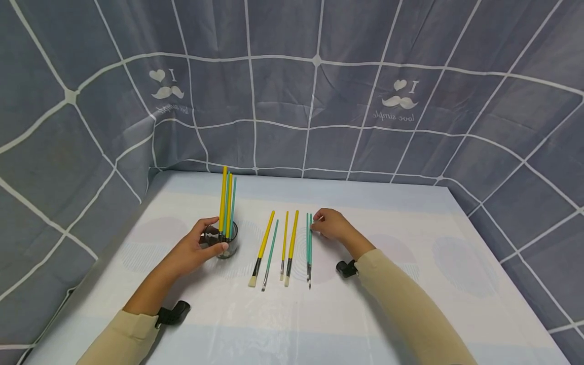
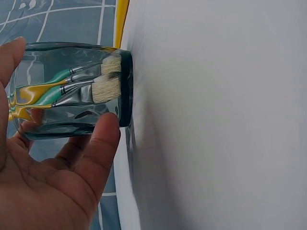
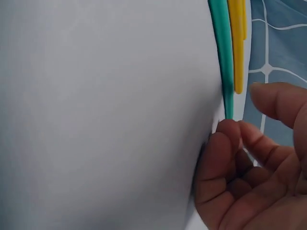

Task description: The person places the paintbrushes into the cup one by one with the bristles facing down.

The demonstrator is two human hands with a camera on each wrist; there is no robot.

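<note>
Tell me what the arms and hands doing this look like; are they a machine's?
No, they are a person's. The left hand and right hand are bare, without gloves. The left sleeve and right sleeve are plain beige, with a small black device near each cuff. No cables show.

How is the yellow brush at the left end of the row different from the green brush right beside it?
The yellow brush has a thick handle, while the green brush has a skinny one. The yellow brush has a wide, pale tip; the green brush has a tiny, narrow tip. Both lie on the table, with their tips toward the person.
</note>
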